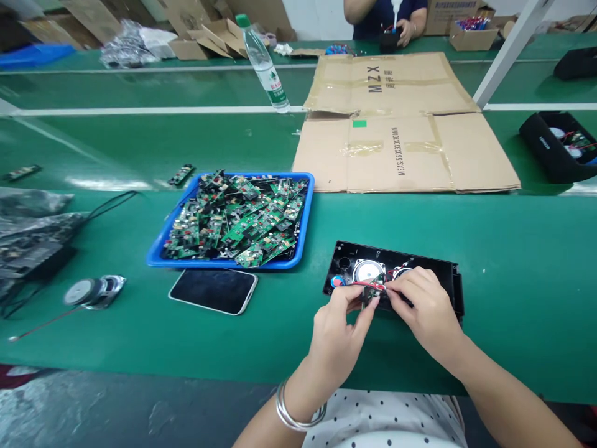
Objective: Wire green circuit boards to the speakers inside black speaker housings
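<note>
On the green bench lies a black plastic speaker housing [438, 272], with a round white speaker [368, 270] set in it. A second speaker in it is partly covered by my right hand [426, 308]. My left hand [333, 336] pinches a small circuit board [372, 291] over the housing's near edge. Red wires [361, 284] run across to this board, and the fingertips of my right hand are closed on their end beside it. A small blue and red round part [337, 282] sits at the housing's left end.
A blue tray [305, 218] heaped with circuit boards stands left of the housing, a phone [213, 290] before it. Further left lie a loose speaker [93, 291] and plastic bags [32, 211]. Flattened cardboard [373, 149], a bottle [265, 68] and a co-worker [385, 18] are beyond.
</note>
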Action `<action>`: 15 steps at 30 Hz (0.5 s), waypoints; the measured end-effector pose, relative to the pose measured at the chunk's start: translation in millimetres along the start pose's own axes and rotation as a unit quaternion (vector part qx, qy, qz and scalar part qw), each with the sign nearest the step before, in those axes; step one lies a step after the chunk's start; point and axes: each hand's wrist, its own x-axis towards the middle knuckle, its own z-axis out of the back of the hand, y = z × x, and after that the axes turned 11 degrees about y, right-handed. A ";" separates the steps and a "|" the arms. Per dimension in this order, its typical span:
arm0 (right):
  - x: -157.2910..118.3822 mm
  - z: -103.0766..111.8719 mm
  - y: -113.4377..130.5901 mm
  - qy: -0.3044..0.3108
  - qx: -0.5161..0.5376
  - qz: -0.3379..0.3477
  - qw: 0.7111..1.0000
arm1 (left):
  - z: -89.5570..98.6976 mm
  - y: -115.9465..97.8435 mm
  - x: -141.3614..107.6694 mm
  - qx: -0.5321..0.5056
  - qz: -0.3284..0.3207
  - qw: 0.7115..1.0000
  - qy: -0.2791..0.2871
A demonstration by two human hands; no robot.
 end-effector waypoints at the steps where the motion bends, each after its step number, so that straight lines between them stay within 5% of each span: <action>1: 0.3 0.2 0.4 0.002 -0.017 0.009 1.000 | 0.1 0.1 0.5 0.008 -0.007 1.000 0.008; 9: 0.2 2.2 2.2 0.032 -0.065 0.062 0.995 | 5.9 1.5 5.5 -0.019 -0.003 0.999 0.047; 15: -2.1 0.2 -1.9 0.011 0.035 -0.009 0.999 | 17.2 -0.7 9.3 -0.064 0.025 0.991 0.115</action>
